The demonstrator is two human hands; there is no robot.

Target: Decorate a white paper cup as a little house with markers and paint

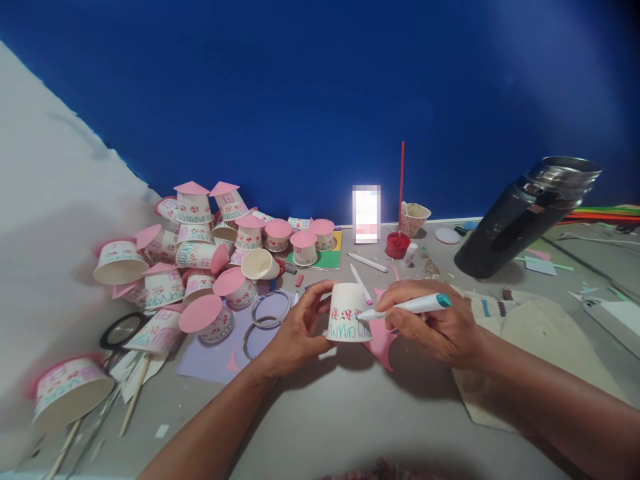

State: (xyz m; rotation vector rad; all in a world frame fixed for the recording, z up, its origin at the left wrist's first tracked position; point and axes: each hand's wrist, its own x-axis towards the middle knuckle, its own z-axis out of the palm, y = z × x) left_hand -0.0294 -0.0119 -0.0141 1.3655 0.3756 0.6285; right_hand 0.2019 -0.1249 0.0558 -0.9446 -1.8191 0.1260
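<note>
My left hand (306, 321) grips a white paper cup (347, 299) by its left side, upside down with the wide rim at the bottom. Red flower marks and green grass strokes run round its wall. In my right hand (434, 321) is a white marker with a green end (413, 306), held like a pen. Its tip meets the cup's right side near the red flowers. Just behind the cup lies a white marker with a pink end (361, 283). Pink paper scraps (381, 347) lie between the cup and my right hand.
Many decorated cups with pink paper roofs (200, 313) are piled at left. Tape rings (270, 310) rest on purple paper (200, 360). A lit phone (367, 217), a red paint pot (397, 245) and a dark flask (520, 227) stand behind. Beige cloth (550, 333) lies at right.
</note>
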